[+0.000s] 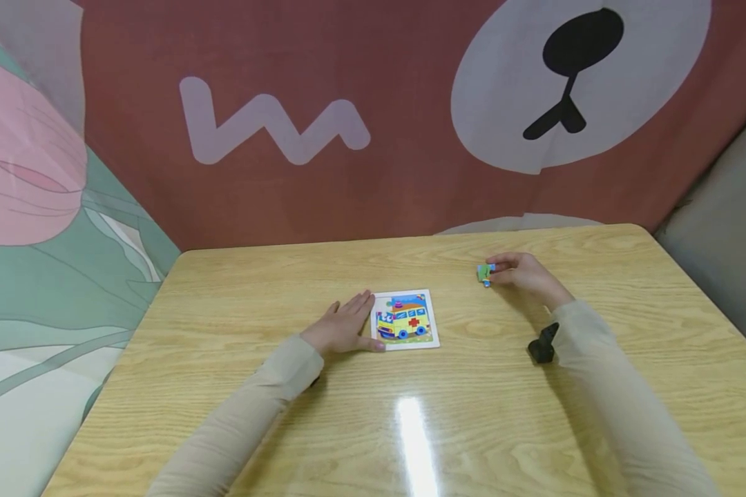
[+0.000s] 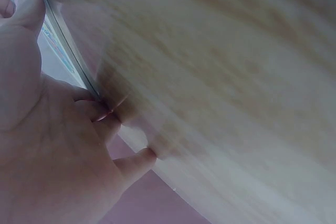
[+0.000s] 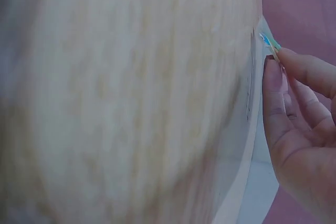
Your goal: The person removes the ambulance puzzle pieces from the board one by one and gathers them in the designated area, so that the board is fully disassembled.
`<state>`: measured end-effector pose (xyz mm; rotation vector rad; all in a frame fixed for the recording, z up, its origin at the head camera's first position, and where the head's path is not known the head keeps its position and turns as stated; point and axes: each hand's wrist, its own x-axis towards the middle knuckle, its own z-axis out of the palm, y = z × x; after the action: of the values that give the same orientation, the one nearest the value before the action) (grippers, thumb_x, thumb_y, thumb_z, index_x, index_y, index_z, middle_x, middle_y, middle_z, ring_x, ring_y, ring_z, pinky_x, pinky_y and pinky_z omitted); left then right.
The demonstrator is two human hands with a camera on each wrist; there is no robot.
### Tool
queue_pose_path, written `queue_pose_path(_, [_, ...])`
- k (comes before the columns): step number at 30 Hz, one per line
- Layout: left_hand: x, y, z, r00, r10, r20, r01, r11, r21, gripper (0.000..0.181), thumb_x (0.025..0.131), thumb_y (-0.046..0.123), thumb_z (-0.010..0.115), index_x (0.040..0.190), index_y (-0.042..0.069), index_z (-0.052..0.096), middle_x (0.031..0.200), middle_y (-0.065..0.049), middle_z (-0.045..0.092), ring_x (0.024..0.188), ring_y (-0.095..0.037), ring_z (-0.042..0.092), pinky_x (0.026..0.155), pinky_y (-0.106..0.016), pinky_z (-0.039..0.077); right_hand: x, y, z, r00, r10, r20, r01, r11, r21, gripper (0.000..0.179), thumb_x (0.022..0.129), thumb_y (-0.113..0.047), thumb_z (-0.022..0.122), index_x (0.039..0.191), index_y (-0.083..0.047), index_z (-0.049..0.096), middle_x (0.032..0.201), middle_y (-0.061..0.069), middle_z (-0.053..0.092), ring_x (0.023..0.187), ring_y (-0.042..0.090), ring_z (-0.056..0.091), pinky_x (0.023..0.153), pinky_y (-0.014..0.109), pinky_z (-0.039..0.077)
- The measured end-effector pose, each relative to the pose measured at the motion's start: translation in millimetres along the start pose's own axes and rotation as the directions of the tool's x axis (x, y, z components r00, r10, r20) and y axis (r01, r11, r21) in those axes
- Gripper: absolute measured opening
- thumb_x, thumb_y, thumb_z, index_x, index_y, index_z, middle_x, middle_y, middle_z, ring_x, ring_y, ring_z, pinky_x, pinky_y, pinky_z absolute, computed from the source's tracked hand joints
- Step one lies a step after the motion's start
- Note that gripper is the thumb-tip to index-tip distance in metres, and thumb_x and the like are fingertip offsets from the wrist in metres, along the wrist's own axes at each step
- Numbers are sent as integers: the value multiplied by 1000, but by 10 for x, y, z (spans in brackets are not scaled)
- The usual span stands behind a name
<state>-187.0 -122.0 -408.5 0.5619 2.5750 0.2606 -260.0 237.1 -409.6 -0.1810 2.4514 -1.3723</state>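
On the table lies a square jigsaw puzzle in a white frame (image 1: 410, 346), with a yellow ambulance picture (image 1: 404, 324) and a pale bare patch at its upper left. My left hand (image 1: 343, 326) rests along the frame's left side, fingers straight, thumb at the lower left corner. In the left wrist view, the left hand's (image 2: 58, 140) fingertips touch the table right at the frame's edge. To the right of the puzzle, my right hand (image 1: 530, 276) pinches a small green and blue puzzle piece (image 1: 484, 274) between thumb and fingers. The piece (image 3: 271, 41) shows nearly edge-on in the right wrist view.
The wooden table (image 1: 255, 276) ends at the back against a reddish-brown cloth (image 1: 323, 200) with a bear-like print. A black wrist device (image 1: 542, 345) sits under the right sleeve. A strip of light (image 1: 416, 442) reflects off the table's front part.
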Motion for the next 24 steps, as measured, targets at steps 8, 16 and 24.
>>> queue_pose_path(8, [9,-4,9,1000,-4,-2,4,1000,4,102,86,65,52,155,13,0,163,-2,-5,151,-18,-2,122,-51,4,22,30,-10,1000,8,-19,-8,1000,-13,49,91,-8,62,133,11,46,111,13,60,81,-7,53,73,10,48])
queue_pose_path(16, [10,-2,-4,1000,-8,2,8,1000,14,102,86,66,52,155,13,-2,163,-1,-6,151,-17,-3,123,-50,4,12,-11,-29,1000,17,17,-17,1000,3,53,92,-3,58,137,15,38,122,28,51,82,-3,54,73,13,51])
queue_pose_path(24, [3,6,6,1000,2,-2,-2,1000,14,101,86,64,52,155,12,1,163,-3,-3,151,-19,-1,122,-52,6,-2,-8,-11,1000,15,26,-15,1000,-7,51,92,0,55,138,15,37,124,29,48,86,4,53,73,15,52])
